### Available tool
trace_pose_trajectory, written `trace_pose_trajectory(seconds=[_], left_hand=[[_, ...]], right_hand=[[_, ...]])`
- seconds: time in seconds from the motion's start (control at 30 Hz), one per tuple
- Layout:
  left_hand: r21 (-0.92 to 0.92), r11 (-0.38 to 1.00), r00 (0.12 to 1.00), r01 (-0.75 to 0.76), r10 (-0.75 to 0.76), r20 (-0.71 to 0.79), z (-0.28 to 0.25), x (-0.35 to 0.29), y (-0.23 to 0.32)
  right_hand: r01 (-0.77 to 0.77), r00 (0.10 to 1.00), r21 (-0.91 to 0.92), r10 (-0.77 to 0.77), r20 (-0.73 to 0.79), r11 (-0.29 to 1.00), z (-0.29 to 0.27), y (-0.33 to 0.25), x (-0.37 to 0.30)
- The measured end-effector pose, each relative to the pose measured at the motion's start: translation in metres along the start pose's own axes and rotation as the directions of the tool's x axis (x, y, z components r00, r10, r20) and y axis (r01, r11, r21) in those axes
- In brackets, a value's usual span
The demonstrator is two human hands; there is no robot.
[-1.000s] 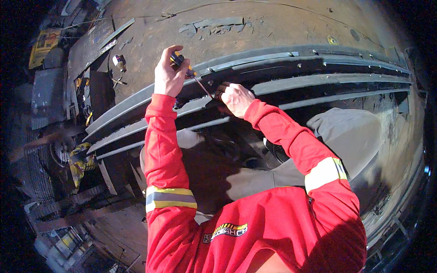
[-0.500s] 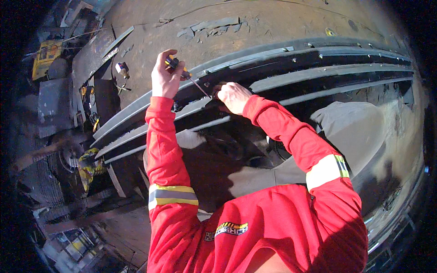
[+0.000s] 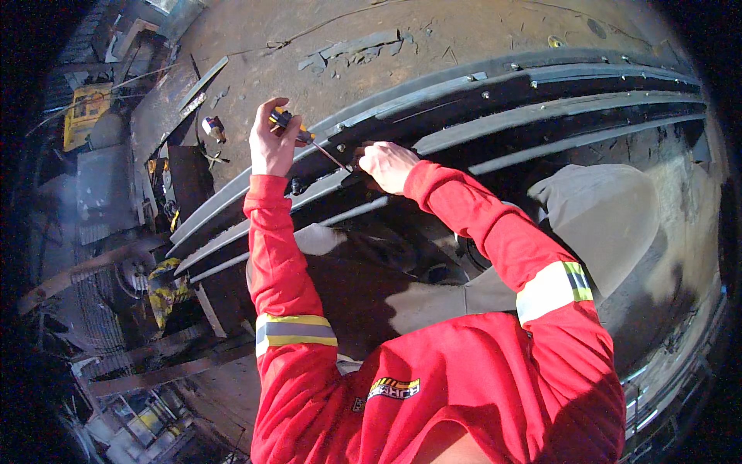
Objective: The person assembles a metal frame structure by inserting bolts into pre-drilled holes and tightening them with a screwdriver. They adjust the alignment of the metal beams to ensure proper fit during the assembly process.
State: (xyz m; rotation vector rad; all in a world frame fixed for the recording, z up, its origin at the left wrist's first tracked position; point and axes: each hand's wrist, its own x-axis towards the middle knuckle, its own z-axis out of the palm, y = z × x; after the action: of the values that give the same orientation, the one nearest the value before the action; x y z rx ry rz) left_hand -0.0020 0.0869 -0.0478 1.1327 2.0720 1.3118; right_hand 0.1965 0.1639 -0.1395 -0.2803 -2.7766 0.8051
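Observation:
My left hand (image 3: 270, 147) is wrapped round the yellow-and-black handle of a screwdriver (image 3: 328, 157). Its thin shaft slants down to the right, with the tip close to the fingers of my right hand (image 3: 388, 165). Those fingers are bent together over a dark gap between long metal rails (image 3: 533, 116); what they grip is in shadow and hidden. The rails run side by side in a curve across the view, with several small bolts along the far one. A small black piece (image 3: 296, 185) stands on the rails below my left wrist.
Beyond the rails, flaky grey scraps (image 3: 355, 48) and a narrow strip (image 3: 205, 82) lie on the brown floor. A small white, red and dark object (image 3: 214, 129) is at the left. Further left are a yellow case (image 3: 85, 116) and a crumpled yellow-black item (image 3: 164, 292).
The view has shifted slightly, and both hands sit a little further left in it. My hold on the screwdriver and the right hand's place at its tip look the same.

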Motion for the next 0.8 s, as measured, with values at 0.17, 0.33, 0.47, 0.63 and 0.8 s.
trace_pose_trajectory(seconds=[0.17, 0.33, 0.47, 0.63, 0.8], left_hand=[[0.048, 0.999, 1.0, -0.01, 0.009, 0.02, 0.0, 0.0, 0.002], [0.063, 0.998, 1.0, 0.018, -0.019, 0.008, 0.005, 0.002, 0.0], [0.231, 0.972, 0.998, -0.034, 0.021, 0.058, 0.001, 0.01, -0.022], [0.32, 0.941, 0.991, -0.109, 0.077, 0.111, 0.019, 0.011, -0.007], [0.345, 0.929, 0.988, -0.131, 0.094, 0.123, 0.025, 0.01, -0.008]], right_hand=[[0.047, 0.998, 0.008, -0.047, -0.031, 0.999, 0.013, 0.009, 0.004], [0.014, 0.999, 0.039, -0.013, -0.04, 0.999, 0.018, 0.011, 0.004], [0.004, 1.0, 0.06, -0.004, -0.013, 0.998, 0.02, 0.004, 0.005], [0.027, 0.999, 0.008, -0.027, -0.021, 1.0, 0.026, 0.014, 0.004], [0.006, 1.0, 0.013, -0.006, 0.0, 1.0, 0.016, 0.008, 0.002]])
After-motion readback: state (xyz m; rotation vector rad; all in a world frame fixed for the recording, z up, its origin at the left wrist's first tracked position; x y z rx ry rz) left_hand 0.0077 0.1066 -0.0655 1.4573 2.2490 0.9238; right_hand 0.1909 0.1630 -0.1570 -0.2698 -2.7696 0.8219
